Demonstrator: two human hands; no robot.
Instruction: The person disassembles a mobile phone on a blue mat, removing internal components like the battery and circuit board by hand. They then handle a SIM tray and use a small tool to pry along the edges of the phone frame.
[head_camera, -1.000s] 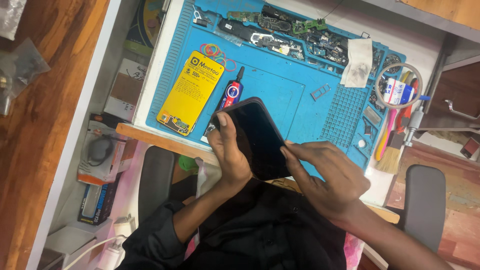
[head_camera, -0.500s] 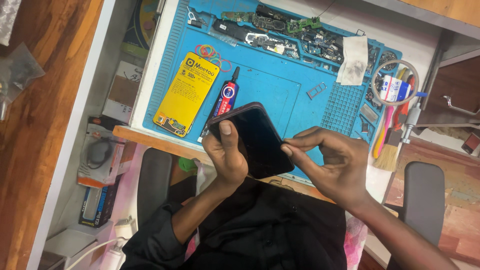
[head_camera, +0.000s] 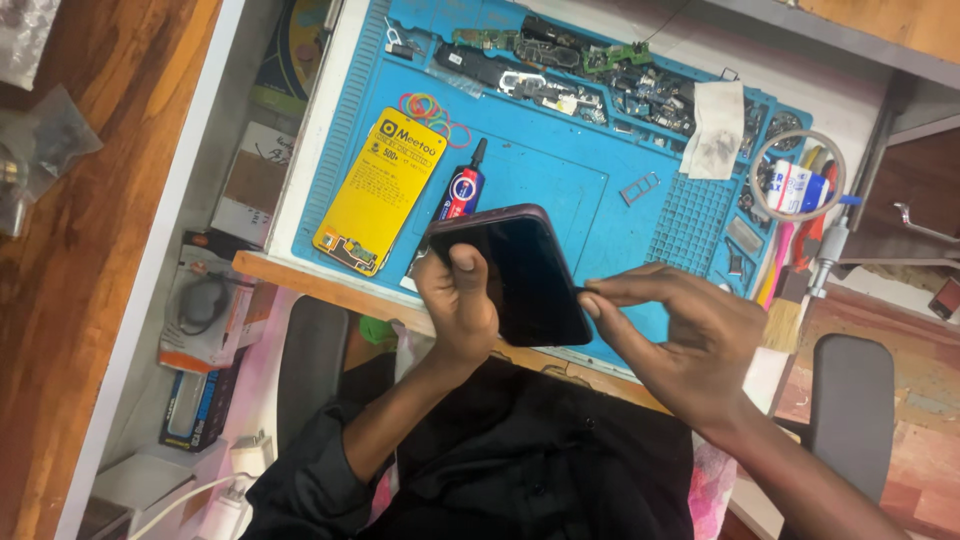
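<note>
While left hand (head_camera: 458, 310) grips, phone (head_camera: 515, 275) screen-up, long axis running top-left to bottom-right

A white workbench (head_camera: 300, 170) stands between wooden flooring (head_camera: 90, 230) and a grey-backed chair (head_camera: 850, 400), evenly lit

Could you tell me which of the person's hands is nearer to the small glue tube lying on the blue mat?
Left. The left hand grips the phone just below the glue tube; the right hand is farther off, at the phone's right edge.
</note>
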